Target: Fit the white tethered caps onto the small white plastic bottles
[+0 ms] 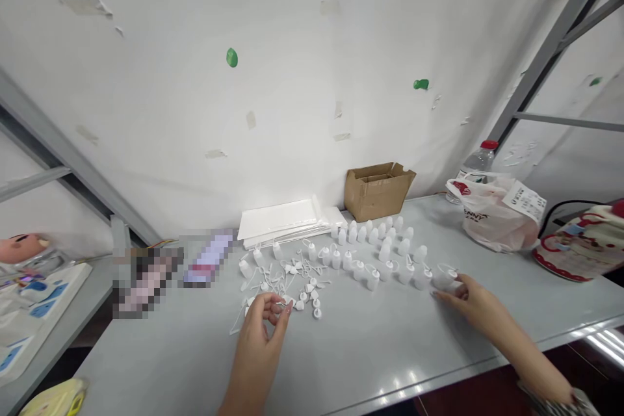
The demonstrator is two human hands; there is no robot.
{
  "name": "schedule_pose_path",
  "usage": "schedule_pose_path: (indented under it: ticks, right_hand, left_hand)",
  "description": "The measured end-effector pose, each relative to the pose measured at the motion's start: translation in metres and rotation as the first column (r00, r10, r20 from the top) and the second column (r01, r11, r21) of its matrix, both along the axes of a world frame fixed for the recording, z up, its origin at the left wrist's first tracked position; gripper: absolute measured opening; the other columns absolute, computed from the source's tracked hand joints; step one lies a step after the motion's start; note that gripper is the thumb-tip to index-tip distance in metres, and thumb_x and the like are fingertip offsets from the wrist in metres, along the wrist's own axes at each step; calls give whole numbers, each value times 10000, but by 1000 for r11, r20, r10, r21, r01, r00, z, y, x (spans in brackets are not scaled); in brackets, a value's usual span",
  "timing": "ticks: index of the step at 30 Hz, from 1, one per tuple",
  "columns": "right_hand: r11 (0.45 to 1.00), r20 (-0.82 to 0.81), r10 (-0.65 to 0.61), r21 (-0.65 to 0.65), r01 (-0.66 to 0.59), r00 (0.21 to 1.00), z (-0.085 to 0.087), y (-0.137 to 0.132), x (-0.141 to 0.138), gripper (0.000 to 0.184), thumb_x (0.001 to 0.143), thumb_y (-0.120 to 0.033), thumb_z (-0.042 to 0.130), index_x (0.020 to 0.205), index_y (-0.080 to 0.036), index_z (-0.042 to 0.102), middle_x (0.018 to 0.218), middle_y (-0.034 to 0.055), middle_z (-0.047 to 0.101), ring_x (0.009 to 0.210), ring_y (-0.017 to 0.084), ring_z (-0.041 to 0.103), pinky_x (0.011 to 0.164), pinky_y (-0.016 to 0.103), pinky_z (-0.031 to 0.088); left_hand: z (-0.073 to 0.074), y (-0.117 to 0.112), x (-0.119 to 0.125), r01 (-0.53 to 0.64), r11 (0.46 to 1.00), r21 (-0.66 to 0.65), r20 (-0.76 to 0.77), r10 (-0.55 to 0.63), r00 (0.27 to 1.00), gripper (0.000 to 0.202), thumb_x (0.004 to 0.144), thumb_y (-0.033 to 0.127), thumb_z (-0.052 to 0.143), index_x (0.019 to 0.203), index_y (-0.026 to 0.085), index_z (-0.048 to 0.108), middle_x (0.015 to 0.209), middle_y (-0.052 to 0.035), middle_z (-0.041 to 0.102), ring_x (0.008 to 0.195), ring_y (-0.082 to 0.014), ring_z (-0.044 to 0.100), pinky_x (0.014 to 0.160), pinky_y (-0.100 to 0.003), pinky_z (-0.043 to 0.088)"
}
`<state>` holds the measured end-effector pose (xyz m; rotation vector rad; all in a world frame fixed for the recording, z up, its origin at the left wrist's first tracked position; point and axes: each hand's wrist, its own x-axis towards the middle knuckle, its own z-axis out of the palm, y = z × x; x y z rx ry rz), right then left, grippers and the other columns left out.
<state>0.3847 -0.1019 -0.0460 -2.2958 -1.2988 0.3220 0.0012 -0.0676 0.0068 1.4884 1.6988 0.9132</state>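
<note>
At the right end of a group of small frosted white bottles (pixel 373 281), my right hand (pixel 468 304) has its thumb and fingers around one bottle (pixel 442 278) with a looped cord on its top. My left hand (pixel 266 322) is curled, thumb and fingertips pinched close together, at the near edge of a loose pile of white caps with cords (pixel 309 287). What those fingertips hold, if anything, is too small to make out. Several bottles carry a corded cap; others, farther back, show no cord.
Behind the bottles stand a stack of white sheets (pixel 277 221) and an open cardboard box (pixel 377 192) against the wall. A plastic bag (pixel 494 214), a clear bottle with a red cap (pixel 480 159) and a patterned bag (pixel 582 244) are at right. A purple packet (pixel 210 260) lies left.
</note>
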Motion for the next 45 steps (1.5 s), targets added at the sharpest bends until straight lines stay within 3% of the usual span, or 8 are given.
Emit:
schedule_pose_path:
  ticks: [4,10,15,19,22,29,38,45]
  right_hand:
    - [1000,-111,-4,0,4,994,20,-22,26,573,505,-478,589,993,-183,537,602,12,594,510,218,572,537,324,433]
    - [993,19,38,109,-40,999,60,6,31,358,645,-418,500,902,-192,606,688,81,627,573,226,586,550,328,427]
    - [999,141,16,26,-20,990,41,36,21,408,702,-491,486,848,-142,639,689,100,634,659,261,615,627,343,440]
    - [999,107,15,-49,-9,994,14,39,18,455,739,-516,460,858,-120,649,783,137,653,663,248,623,627,324,443]
    - [998,115,5,-65,2,993,8,41,17,416,749,-485,473,859,-123,645,810,145,660,685,250,624,609,311,437]
    - [990,186,123,-94,-107,975,25,56,11,318,718,-394,545,908,-159,643,811,102,630,656,208,595,644,289,431]
    - [986,102,152,-87,-144,983,15,41,19,124,654,-277,605,727,-184,643,739,58,590,701,204,585,715,291,451]
    - [977,48,192,-98,-187,980,55,33,9,192,714,-371,547,605,-212,551,630,39,650,625,204,593,584,284,416]
  left_hand:
    - [-8,3,-9,36,998,-48,-73,-40,997,422,686,582,506,880,208,535,837,-46,583,731,-191,553,634,-318,440]
    - [-13,2,-12,61,996,-71,-118,-69,991,405,712,574,470,870,208,542,864,-57,586,722,-195,550,610,-318,436]
    - [-16,0,-11,88,994,-72,-126,-96,987,397,711,572,466,853,212,554,868,-62,593,695,-195,553,582,-316,431]
    - [-17,1,-14,102,993,-59,-145,-109,983,393,722,567,449,842,209,559,867,-67,595,695,-197,552,590,-323,433]
    - [-16,1,-14,105,992,-67,-159,-114,981,397,729,565,440,857,210,562,868,-71,599,706,-202,553,596,-328,437]
    - [-16,1,-8,122,990,-69,-145,-131,981,382,729,565,445,826,215,562,859,-55,604,705,-189,568,616,-320,457]
    - [-20,1,-5,143,985,-98,-142,-156,978,370,752,549,410,849,213,534,906,-66,582,719,-194,554,662,-345,460]
    - [-15,0,1,158,981,-112,-151,-173,973,367,762,553,390,837,220,524,895,-61,575,722,-191,549,683,-344,455]
